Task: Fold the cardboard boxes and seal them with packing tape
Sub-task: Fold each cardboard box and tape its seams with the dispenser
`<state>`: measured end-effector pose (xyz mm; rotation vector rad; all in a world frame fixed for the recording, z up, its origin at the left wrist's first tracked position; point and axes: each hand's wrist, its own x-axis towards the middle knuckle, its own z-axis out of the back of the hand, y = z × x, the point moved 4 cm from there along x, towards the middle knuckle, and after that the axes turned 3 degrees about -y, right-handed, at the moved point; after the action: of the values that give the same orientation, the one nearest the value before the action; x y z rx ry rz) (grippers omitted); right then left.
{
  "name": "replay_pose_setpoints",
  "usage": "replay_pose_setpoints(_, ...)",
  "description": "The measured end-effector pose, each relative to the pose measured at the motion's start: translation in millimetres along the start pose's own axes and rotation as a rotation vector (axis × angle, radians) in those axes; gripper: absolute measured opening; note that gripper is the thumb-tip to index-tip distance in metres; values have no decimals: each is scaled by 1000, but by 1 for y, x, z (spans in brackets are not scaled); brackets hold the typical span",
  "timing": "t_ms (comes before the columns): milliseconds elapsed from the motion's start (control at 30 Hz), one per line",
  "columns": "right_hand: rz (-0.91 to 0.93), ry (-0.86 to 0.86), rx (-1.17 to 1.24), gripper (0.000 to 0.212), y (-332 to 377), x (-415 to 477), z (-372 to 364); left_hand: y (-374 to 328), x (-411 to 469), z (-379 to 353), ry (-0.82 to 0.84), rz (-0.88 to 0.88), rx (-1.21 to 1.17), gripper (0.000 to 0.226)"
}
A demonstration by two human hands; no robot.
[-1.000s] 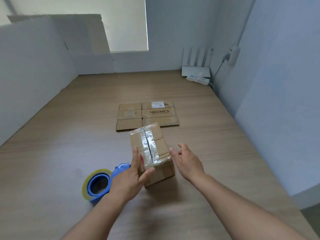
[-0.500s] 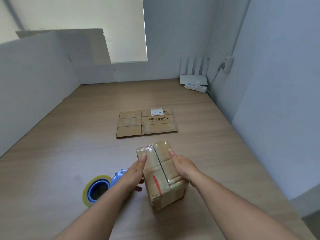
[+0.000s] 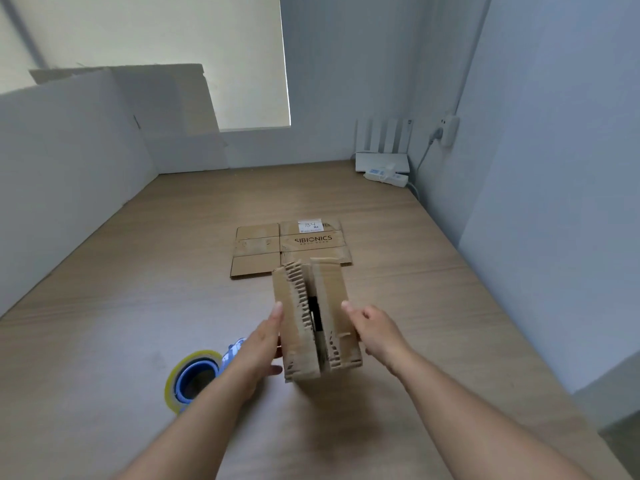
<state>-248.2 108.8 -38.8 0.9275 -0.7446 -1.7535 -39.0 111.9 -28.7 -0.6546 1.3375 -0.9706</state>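
Cardboard box point(image 3: 332, 296) was positioned between both hands above the near centre of the wooden table point(image 3: 138, 306), with its untaped side facing up. The two top flaps stood slightly apart, leaving a dark slot down the middle, and torn corrugation showed along their inner edges. Whether the underside of the box touched the table could not be determined. Left hand point(image 3: 258, 355) lay against the left wall of the box, fingers extended and flat along the cardboard, thumb reaching toward the near lower corner. Right hand point(image 3: 377, 336) held the right wall, fingers bent over the upper right edge onto the flap. Tape dispenser point(image 3: 194, 379), blue with a roll of clear tape, lay on the table just left of the left forearm, partly hidden by it. Flattened box point(image 3: 291, 247), printed with SIBIONICS and bearing a white label, lay flat on the table just beyond the held box. White router point(image 3: 382, 147) and power strip point(image 3: 386, 174) sat in the far right corner. White boards point(image 3: 69, 161) stood along the left edge.
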Motion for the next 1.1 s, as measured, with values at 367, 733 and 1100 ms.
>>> replay_pose_setpoints(367,91,114,-290,64,15,-24,-18,4,-4,-16,-112,-64,506,69)
replay_pose_setpoints(733,-127,-43,330,34,-4,-34,17,-12,-23,22,-259,-272,243,30)
replay_pose_setpoints(1100,-90,19,316,20,8,-50,8,-22,-17,-5,-87,-279,926,48)
